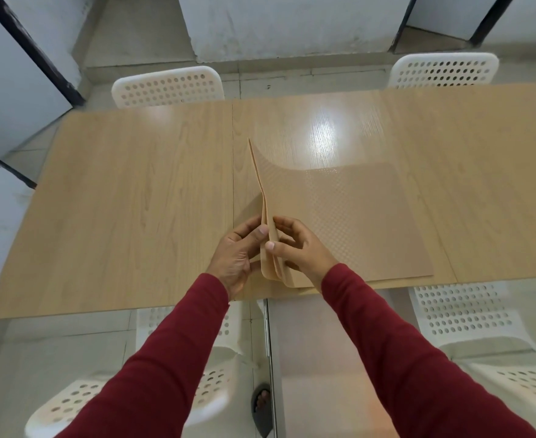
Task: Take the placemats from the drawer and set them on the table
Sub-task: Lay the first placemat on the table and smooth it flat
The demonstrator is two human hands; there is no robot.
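Note:
A stack of thin tan placemats (348,216) with a fine dotted weave lies on the light wooden table (127,191), near its front edge and right of the middle seam. The stack's left edge is lifted and curls upward. My left hand (239,254) pinches that raised edge from the left, thumb on the outer sheet. My right hand (298,248) grips the same edge from the right, with fingers slipped between the sheets and fanning them apart. Both arms wear dark red sleeves. No drawer is in view.
Two white perforated chairs (168,86) (443,71) stand at the table's far side. Two more (127,387) (469,317) are at the near side, below my arms. A metal table leg (268,358) runs down between them. Grey walls stand behind.

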